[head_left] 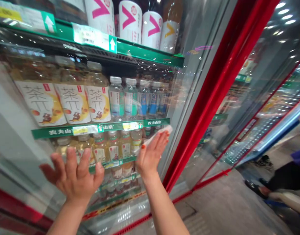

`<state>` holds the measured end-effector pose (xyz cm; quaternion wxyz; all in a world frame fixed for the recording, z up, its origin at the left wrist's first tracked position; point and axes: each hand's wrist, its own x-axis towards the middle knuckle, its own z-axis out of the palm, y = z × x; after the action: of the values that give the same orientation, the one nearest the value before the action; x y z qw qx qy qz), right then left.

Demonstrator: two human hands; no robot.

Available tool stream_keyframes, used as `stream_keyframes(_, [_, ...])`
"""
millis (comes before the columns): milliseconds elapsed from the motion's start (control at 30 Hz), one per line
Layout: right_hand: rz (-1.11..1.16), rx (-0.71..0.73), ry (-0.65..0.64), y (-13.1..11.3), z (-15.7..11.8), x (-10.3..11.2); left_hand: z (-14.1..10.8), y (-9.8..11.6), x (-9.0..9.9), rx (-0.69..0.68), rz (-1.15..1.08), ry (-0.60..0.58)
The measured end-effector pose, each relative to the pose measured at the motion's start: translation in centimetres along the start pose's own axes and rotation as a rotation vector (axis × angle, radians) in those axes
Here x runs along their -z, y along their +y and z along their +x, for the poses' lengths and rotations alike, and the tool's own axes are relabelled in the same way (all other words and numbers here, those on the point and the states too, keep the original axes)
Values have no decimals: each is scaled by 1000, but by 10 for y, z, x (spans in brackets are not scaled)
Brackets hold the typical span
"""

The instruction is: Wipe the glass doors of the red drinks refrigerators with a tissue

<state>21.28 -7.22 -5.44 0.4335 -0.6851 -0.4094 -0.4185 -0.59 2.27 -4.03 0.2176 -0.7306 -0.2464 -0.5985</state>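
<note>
A drinks cooler (150,53) with a red frame (220,88) fills most of the scene, tea bottles (72,104) standing behind its glass door (181,88). Wiping appears under way: the white cloth (156,134) is at the door's right side, near the frame; how much is finished or left cannot be told. The right hand (152,153) reaches up, fingers nearly straight and together, holding the cloth. The left hand (75,174) is spread wide, holding nothing; whether it touches glass is unclear.
</note>
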Motion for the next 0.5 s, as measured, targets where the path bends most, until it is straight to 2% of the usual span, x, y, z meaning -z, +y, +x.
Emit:
stream_keyframes(67, [26, 190, -25, -14, -17, -4, -1, -1, -1, 20, -24, 4])
stream_keyframes(133, [-10, 288, 4, -8, -37, -1, -2, -2, -1, 39, -38, -2])
stream_keyframes(200, [-48, 179, 38, 13, -40, 7, -3, -2, -2, 34, -29, -7])
stream_keyframes(267, [-45, -59, 78, 30, -20, 14, -3, -1, -1, 15, 5, -2])
stream_keyframes(333, [-23, -221, 107, 26, 9, 14, -1, 2, 0, 2, 40, 5])
stream_keyframes(367, [-11, -210, 96, 14, 18, 12, 1, 3, 0, -6, 52, 5])
stream_keyframes(433, [11, 34, 16, -18, 17, 7, 4, 5, 2, -27, 57, -4])
stream_keyframes(500, [29, 360, -76, -44, -9, 5, 5, 4, 4, -37, 60, -22])
